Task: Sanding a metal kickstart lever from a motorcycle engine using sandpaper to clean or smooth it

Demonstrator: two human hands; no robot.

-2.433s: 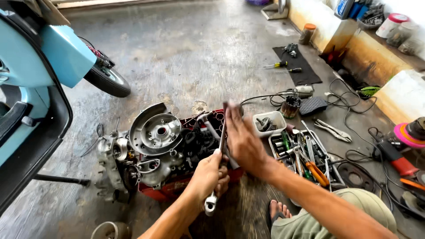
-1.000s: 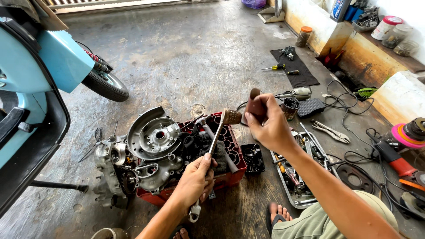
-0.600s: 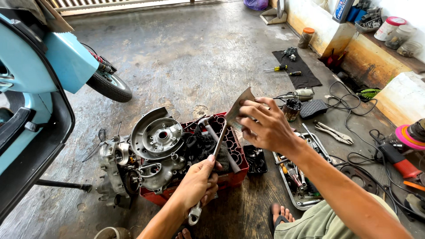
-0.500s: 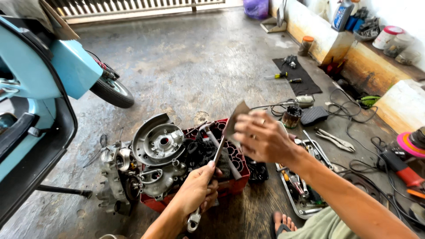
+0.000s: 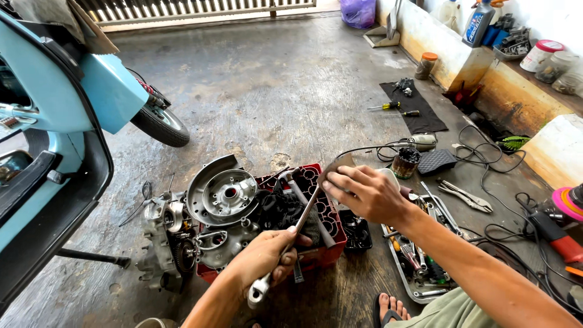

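My left hand [image 5: 264,261] grips the lower end of a long metal wrench [image 5: 297,228] that slants up to the right over a red plastic crate [image 5: 331,234]. My right hand [image 5: 364,194] pinches a small brownish abrasive sheet [image 5: 336,166] against the wrench's upper end. A dirty grey scooter engine case [image 5: 218,197] with a round open housing leans on the crate's left side, just left of my left hand.
A light blue scooter [image 5: 67,109] with its tyre [image 5: 161,124] stands at left. A metal tool tray [image 5: 419,267] lies under my right forearm. Pliers [image 5: 464,195], cables, an angle grinder [image 5: 562,222] and a black mat [image 5: 413,109] with screwdrivers lie at right. My bare foot [image 5: 392,307] is below.
My right hand has picked up the abrasive sheet and lowered it onto the wrench's upper end. My left hand has kept its hold on the wrench. The view has shifted slightly.
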